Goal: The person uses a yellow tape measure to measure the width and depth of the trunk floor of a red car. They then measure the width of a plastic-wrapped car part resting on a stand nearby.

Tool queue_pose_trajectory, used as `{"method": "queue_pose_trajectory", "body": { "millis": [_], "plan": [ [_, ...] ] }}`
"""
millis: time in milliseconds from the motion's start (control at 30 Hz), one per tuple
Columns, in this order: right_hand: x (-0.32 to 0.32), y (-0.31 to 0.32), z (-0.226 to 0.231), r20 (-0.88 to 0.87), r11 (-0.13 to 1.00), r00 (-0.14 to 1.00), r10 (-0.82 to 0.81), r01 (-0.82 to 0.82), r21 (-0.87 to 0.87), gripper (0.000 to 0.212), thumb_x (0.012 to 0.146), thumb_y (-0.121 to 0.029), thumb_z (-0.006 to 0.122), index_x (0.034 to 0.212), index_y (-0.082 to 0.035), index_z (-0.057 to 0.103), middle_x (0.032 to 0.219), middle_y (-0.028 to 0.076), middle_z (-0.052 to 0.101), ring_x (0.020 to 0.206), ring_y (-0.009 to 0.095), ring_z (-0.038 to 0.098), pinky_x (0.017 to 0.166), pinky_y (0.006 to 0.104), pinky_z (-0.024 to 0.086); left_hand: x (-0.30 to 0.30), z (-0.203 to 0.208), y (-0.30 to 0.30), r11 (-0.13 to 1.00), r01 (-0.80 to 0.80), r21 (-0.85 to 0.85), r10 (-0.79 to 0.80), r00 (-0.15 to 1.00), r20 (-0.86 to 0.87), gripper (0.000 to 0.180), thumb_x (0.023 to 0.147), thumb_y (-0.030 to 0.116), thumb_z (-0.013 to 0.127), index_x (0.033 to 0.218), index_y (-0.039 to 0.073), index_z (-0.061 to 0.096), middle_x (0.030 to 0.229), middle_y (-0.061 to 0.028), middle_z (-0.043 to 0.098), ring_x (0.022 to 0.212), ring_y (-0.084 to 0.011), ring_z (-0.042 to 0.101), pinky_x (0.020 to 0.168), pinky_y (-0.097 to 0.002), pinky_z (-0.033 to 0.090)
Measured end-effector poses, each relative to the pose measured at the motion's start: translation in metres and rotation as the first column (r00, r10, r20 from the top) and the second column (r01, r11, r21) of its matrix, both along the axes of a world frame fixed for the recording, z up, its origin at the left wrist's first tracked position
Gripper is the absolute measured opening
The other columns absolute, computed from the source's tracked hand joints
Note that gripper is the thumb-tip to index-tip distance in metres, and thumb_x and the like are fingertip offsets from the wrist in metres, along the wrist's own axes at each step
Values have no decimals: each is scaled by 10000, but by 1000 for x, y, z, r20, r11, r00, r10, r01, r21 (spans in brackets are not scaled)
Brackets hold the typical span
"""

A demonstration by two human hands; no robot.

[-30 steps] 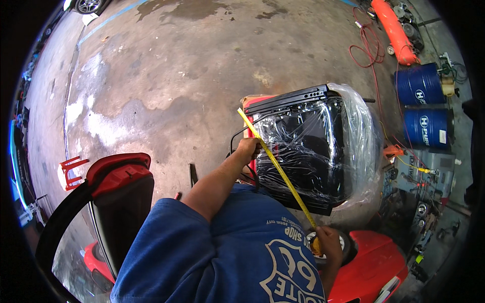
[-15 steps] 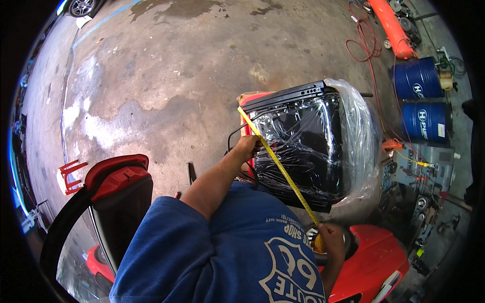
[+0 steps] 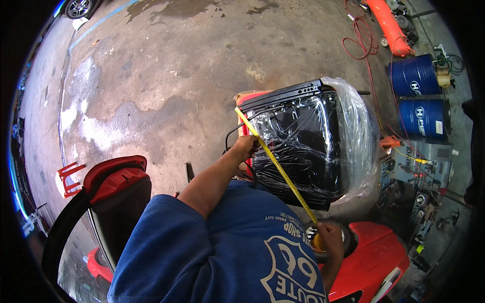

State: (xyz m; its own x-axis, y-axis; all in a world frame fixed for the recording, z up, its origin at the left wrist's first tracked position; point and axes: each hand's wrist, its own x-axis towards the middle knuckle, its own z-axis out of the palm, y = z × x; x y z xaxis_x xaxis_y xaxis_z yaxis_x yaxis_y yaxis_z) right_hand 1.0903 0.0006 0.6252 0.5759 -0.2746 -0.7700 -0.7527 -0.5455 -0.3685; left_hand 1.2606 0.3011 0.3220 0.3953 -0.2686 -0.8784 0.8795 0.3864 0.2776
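Observation:
A yellow tape measure (image 3: pixel 283 172) is stretched diagonally over a black seat-like item (image 3: pixel 298 131) wrapped in clear plastic. My left hand (image 3: pixel 247 146) pinches the blade a little below its far end, which reaches the item's upper left corner. At the lower right, my right hand (image 3: pixel 330 237) is closed at the other end of the blade, by the tape's orange-yellow case (image 3: pixel 317 241). A black metal rail (image 3: pixel 283 94) with holes runs along the item's far edge. Another dark rail lies along the near edge, partly under the blade.
Close by on the right is a red car body panel (image 3: pixel 374 257); an open red car door (image 3: pixel 121 177) is at left. Blue drums (image 3: pixel 423 118), an orange tank (image 3: pixel 389 28) and a red hose (image 3: pixel 366 40) lie farther right. A red stand (image 3: pixel 70 179) sits on the floor.
The view has shifted very slightly. Both hands keep their hold on the tape measure, and the blade lies across the wrapped item much as before.

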Motion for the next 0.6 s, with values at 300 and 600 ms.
{"method": "queue_pose_trajectory", "body": {
  "millis": [300, 600],
  "plan": [
    [-2, -8, -7, 15, 995, 1000, 25, -24, -99, 358, 929, -288, 613, 803, 46, 644, 656, 45, 584, 614, 111, 527, 570, 332, 420, -2, -5, 0, 999, -15, 31, 15, 1000, 12, 158, 938, 260, 593, 910, 114, 647, 731, 5, 582, 612, -134, 525, 556, -312, 415],
    [2, -22, 0, 42, 991, 995, 85, -80, -110, 378, 906, -337, 614, 882, 30, 706, 645, 136, 624, 608, 180, 620, 601, 360, 471, 0, -20, 4, 997, -34, -71, 34, 999, 3, 173, 937, 291, 618, 903, 121, 610, 721, 5, 542, 597, -129, 509, 520, -293, 401]
  ]
}}
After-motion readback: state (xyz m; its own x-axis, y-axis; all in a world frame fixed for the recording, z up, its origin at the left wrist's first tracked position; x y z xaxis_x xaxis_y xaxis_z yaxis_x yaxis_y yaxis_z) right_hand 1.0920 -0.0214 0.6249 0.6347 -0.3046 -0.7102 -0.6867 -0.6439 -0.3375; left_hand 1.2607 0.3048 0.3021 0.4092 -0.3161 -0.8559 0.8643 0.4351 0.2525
